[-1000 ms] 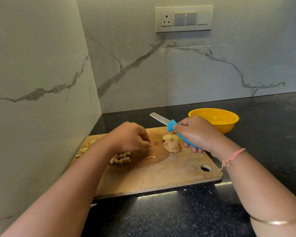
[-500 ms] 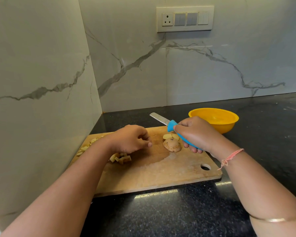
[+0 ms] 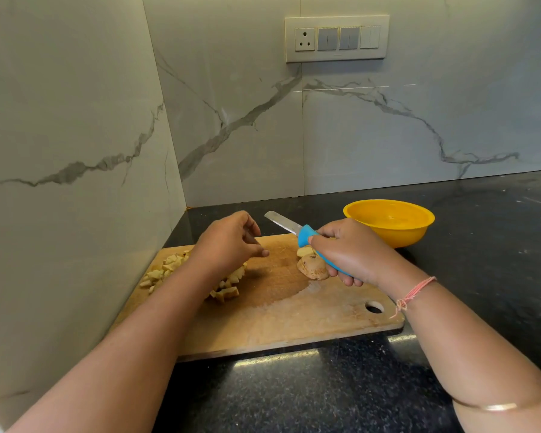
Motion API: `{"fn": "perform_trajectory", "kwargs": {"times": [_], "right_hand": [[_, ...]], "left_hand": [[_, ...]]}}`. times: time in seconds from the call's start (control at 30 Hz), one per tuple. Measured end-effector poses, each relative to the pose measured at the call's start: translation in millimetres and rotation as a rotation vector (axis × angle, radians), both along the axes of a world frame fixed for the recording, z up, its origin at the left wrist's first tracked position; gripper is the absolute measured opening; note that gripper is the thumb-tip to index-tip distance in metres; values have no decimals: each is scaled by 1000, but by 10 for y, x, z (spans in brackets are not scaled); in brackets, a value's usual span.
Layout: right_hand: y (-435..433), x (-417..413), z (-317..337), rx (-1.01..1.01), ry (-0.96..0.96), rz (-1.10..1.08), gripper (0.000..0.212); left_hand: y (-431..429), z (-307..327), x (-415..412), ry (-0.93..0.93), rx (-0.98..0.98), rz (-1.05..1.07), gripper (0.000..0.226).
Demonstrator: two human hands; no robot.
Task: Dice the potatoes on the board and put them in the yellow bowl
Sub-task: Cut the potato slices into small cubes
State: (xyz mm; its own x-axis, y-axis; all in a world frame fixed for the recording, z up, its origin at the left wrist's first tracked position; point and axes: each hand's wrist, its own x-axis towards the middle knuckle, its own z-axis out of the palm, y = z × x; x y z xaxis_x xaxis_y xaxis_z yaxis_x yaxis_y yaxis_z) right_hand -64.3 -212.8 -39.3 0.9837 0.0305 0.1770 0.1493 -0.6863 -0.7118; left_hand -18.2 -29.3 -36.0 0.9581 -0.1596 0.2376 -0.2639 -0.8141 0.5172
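Observation:
A wooden cutting board [image 3: 294,317] lies on the black counter. Diced potato [image 3: 166,270] is piled at its left end, with more dice [image 3: 227,290] showing under my left wrist. A brown-skinned potato piece [image 3: 311,266] and a pale slice [image 3: 304,251] lie just left of my right hand. My right hand [image 3: 353,254] grips the blue handle of a knife, whose blade [image 3: 283,223] points up and to the left, off the board. My left hand [image 3: 228,245] hovers over the dice with its fingers loosely curled and nothing in them. The yellow bowl [image 3: 388,232] stands behind the board's right end and looks empty.
Marble walls form a corner close behind and to the left of the board. A socket and switch plate [image 3: 336,39] is on the back wall. The black counter [image 3: 497,245] stretches to the right and along the front.
A loose slice near the board's middle is no longer in view. My left hand has lifted off the board over the dice pile. My right hand with the knife has hardly moved.

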Motion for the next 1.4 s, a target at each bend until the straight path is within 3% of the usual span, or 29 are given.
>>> {"fn": "perform_trajectory", "kwargs": {"times": [0.13, 0.33, 0.57, 1.03, 1.4], "right_hand": [[-5, -1, 1, -2, -4, -4, 29], [9, -10, 5, 1, 3, -6, 29], [0, -88, 10, -22, 31, -1, 35], [47, -451, -60, -504, -212, -35, 41], [142, -425, -134, -593, -173, -47, 42]], "left_hand": [[-114, -85, 10, 2, 69, -3, 18], [-100, -132, 42, -10, 86, -28, 26], [-46, -143, 94, -3, 224, 103, 21], [-64, -241, 176, -59, 251, 129, 19], [-71, -252, 182, -57, 246, 139, 20]]}}
